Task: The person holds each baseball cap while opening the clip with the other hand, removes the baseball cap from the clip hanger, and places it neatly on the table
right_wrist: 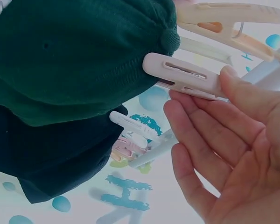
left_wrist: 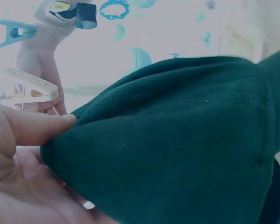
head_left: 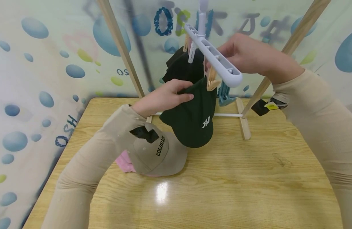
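A dark green cap (head_left: 190, 117) with a white logo hangs in front of the white hanger bar (head_left: 214, 58). My left hand (head_left: 168, 95) grips its edge, thumb on the outside and fingers beneath, as the left wrist view shows. My right hand (head_left: 249, 57) is behind the bar. In the right wrist view, its thumb and fingers pinch a pale pink clothespin (right_wrist: 186, 77), whose tip overlaps the crown of the green cap near its button. An orange clothespin (head_left: 212, 79) and a teal clothespin (head_left: 225, 94) dangle from the bar's near end.
Behind the green cap, a black cap (head_left: 181, 68) hangs by a white clothespin (head_left: 192, 54). On the wooden table (head_left: 236, 184) lie a beige cap (head_left: 148, 152) with lettering and a pink cap (head_left: 125, 161) under it. Slanting wooden poles (head_left: 121, 44) stand on both sides.
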A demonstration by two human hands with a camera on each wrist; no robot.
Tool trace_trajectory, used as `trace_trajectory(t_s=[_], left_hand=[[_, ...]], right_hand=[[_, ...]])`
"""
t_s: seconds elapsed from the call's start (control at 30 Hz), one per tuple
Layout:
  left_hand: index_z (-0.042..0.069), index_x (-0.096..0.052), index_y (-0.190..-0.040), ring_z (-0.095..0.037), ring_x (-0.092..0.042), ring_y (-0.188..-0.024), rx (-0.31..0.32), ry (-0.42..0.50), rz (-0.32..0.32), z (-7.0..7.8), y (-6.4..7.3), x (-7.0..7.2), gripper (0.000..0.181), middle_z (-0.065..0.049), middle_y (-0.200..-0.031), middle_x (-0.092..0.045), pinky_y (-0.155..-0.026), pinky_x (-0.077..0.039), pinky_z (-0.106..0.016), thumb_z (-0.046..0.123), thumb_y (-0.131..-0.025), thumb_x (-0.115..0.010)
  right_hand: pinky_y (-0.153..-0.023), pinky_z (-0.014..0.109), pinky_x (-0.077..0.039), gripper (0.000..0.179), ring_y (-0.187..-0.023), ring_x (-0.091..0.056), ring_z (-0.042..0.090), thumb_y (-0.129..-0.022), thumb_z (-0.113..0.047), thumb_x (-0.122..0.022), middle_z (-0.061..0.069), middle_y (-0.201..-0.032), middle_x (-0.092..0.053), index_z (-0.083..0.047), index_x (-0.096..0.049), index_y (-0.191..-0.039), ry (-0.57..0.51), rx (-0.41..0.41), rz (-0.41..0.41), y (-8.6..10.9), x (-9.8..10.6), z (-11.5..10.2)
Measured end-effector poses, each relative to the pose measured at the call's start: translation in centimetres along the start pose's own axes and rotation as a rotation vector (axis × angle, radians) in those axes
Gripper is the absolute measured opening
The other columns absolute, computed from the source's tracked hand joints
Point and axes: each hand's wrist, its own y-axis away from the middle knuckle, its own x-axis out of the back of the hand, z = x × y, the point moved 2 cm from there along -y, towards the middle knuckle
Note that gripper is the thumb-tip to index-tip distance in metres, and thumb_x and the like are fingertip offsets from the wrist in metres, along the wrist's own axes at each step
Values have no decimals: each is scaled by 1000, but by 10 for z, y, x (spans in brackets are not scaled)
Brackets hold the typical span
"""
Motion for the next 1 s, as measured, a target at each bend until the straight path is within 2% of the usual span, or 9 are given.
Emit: trace_trajectory(t_s=[0.13,0.23,0.37,0.47,0.67,0.8,1.0], left_hand=[[1,-64,-106,-21,-56,-77,36,111,-22,-2,0,-2,16,-12,-84,-60,-74,-43,-30,4,-101,-49],[-1,-64,-105,-22,-58,-80,62,164,-36,-4,0,-5,17,-12,-87,-61,-76,-45,-30,4,-101,-48],[-2,-63,-104,-22,-57,-81,83,174,-37,-7,0,-9,16,-12,-89,-60,-76,-45,-30,3,-101,-48],[-3,-62,-104,-22,-56,-81,92,188,-30,-9,0,-10,16,-12,-89,-59,-76,-45,-30,3,-101,-47],[-3,-58,-104,-23,-54,-84,104,244,-1,-12,3,-13,16,-13,-92,-55,-80,-43,-30,5,-102,-44],[-2,-57,-107,-24,-55,-89,134,248,22,-14,5,-13,16,-13,-98,-57,-84,-43,-31,6,-102,-44],[-1,-57,-106,-24,-56,-89,178,235,48,-18,9,-13,15,-13,-95,-58,-84,-44,-32,7,-102,-45]], right_hand=[[-58,31,-34,23,-66,-50,23,-96,-22,-62,7,-72,-60,-7,-74,-108,3,-22,13,0,0,2],[-59,31,-34,24,-68,-50,23,-95,-23,-63,7,-74,-62,-6,-74,-108,8,-37,35,0,0,4],[-62,32,-33,25,-72,-51,23,-94,-24,-65,7,-75,-63,-5,-74,-107,1,-48,63,0,-1,5],[-62,32,-33,26,-69,-48,23,-93,-26,-66,8,-71,-60,-7,-75,-108,-9,-60,70,1,-1,4],[-62,32,-34,26,-71,-48,24,-94,-24,-66,9,-73,-59,-6,-73,-111,-28,-59,47,2,-1,6],[-64,33,-35,24,-76,-50,24,-94,-21,-64,9,-79,-62,-6,-72,-112,-52,-67,17,3,-1,11],[-63,33,-37,23,-79,-53,24,-93,-19,-66,8,-84,-65,-6,-71,-112,9,-32,11,6,-2,11]])
